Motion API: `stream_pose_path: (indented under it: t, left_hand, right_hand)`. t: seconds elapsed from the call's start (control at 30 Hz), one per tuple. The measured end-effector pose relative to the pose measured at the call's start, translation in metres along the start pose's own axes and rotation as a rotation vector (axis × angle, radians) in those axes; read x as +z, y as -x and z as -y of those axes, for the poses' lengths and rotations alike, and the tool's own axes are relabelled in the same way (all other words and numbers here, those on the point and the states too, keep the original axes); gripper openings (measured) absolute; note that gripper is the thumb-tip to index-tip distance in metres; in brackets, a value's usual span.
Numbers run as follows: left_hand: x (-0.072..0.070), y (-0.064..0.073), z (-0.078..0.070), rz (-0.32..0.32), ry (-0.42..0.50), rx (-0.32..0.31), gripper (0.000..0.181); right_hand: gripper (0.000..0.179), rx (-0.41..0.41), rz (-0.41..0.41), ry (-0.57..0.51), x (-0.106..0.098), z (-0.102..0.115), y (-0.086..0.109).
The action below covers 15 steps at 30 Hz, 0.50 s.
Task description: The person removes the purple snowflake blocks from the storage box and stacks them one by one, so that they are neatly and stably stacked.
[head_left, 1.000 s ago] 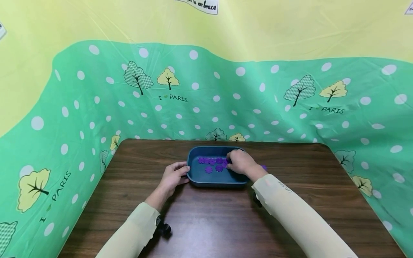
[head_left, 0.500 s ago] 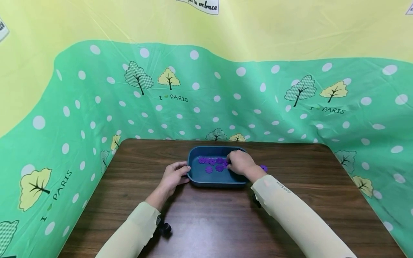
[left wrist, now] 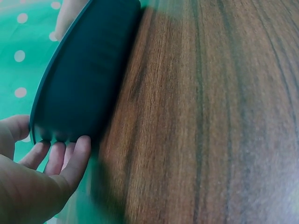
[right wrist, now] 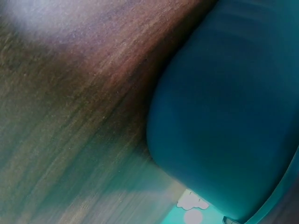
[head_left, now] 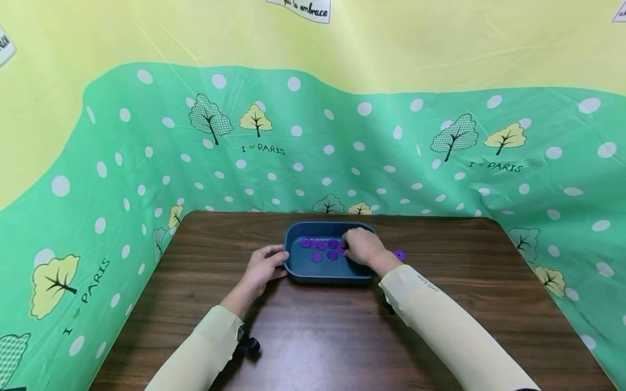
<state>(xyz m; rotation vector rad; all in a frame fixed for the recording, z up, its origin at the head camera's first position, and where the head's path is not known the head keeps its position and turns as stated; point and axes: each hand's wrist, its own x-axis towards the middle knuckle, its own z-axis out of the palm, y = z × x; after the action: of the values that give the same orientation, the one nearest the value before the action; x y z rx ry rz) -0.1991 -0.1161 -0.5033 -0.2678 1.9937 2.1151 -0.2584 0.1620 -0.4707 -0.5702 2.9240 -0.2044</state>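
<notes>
The left hand [head_left: 261,267] grips the left end of the blue tray [head_left: 327,280] – thumb at the rim, fingers against the outer wall. The right hand [head_left: 364,247] is inside, at the purple flowers [head_left: 332,254]; its grasp cannot be determined. The tray rests on the table [head_left: 313,331]; one loose flower [head_left: 399,254] lies to its right.

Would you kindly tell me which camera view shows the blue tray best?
The head view, because it takes in the blue tray from above, including its inside, though the right hand covers part. Both wrist views show mainly its outer side, close up.
</notes>
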Motion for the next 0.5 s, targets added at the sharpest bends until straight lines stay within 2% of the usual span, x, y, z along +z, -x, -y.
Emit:
stream_pose_path:
  t: [0.33, 0.5]
  left_hand:
    - [-0.0006, 0.0003, 0.0004, -0.002, -0.001, 0.000, 0.045]
    - [-0.0014, -0.0019, 0.0034, -0.004, 0.001, -0.001, 0.044]
  right_hand:
    - [0.015, -0.032, -0.030, 0.003, 0.0027, -0.0022, -0.0002]
    - [0.024, -0.043, -0.054, -0.019, 0.0034, -0.0039, 0.0016]
